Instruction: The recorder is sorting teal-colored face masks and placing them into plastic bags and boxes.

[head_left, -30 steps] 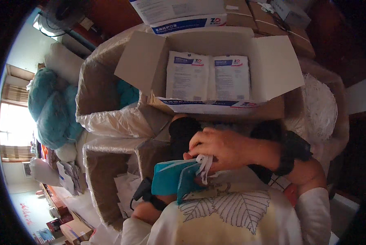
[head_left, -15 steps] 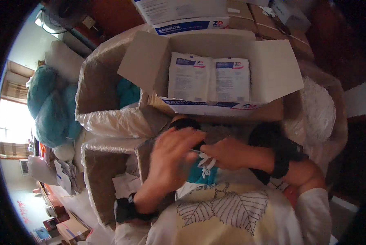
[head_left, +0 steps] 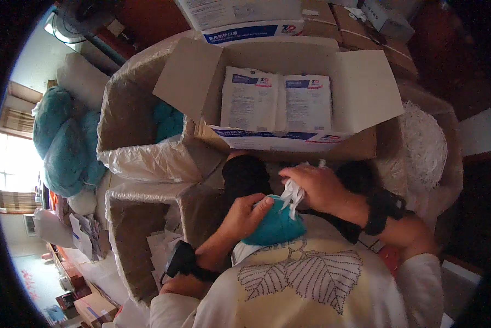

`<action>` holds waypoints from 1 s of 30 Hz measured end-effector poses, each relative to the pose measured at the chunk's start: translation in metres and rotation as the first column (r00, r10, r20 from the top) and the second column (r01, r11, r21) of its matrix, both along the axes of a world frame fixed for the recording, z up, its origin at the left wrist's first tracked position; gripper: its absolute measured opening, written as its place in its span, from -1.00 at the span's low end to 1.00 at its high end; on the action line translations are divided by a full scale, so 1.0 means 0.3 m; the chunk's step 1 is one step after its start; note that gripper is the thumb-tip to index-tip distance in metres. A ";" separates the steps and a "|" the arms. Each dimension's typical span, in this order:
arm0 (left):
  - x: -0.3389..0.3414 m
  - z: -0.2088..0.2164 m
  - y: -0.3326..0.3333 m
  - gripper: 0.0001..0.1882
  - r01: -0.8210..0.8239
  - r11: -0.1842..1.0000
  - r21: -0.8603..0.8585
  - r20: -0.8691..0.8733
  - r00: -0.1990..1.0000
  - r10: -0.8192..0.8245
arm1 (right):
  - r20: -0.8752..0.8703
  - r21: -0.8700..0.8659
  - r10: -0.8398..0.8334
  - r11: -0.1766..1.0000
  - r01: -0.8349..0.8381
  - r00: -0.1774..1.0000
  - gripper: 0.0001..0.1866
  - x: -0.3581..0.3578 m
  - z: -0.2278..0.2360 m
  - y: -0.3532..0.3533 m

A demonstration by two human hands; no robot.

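Left grip (head_left: 244, 216) pinches teal fabric (head_left: 275, 227), blue-labelled packets (head_left: 249, 106) beyond.

Pale shirt (head_left: 311, 306) with dotted leaf outlines (head_left: 328, 276), plus black wristbands (head_left: 378, 213)

At the far left, a bright window (head_left: 9, 161) shows beside striped brown-and-beige curtains (head_left: 20, 121). Nearer, large, rounded teal bundles (head_left: 65, 147) lean together, with loose white-and-grey papers (head_left: 84, 238) below. A brown cardboard box (head_left: 95, 306) sits at the lower left. Brown cardboard cartons (head_left: 322, 27) lie at the upper right, near a white carton with a blue band (head_left: 245, 12).
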State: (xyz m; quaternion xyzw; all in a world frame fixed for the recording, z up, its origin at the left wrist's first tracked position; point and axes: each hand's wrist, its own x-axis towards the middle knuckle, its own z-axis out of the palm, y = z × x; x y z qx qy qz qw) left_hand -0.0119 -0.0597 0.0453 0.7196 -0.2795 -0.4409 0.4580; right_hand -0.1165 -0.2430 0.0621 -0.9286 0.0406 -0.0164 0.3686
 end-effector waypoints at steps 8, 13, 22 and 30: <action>-0.128 -0.092 0.101 -0.78 -0.359 0.916 -0.177 -0.776 0.623 0.094 | -0.156 0.985 0.094 0.088 0.148 0.983 -0.62 -0.056 0.017 0.127; -0.158 -0.042 0.051 -0.82 0.214 0.909 -0.357 0.157 0.973 -0.168 | -0.222 0.952 0.363 0.280 0.122 0.905 -0.71 -0.165 0.167 0.022; -0.120 -0.022 0.039 -0.77 0.040 0.946 -0.322 0.100 0.995 -0.007 | -0.345 0.936 0.300 0.179 0.303 0.889 -0.70 -0.233 0.235 -0.080; -0.026 -0.184 0.123 -0.51 -0.723 0.646 0.243 -0.451 0.506 0.735 | -0.078 0.838 -0.394 0.471 0.274 0.916 -0.70 -0.440 0.205 -0.415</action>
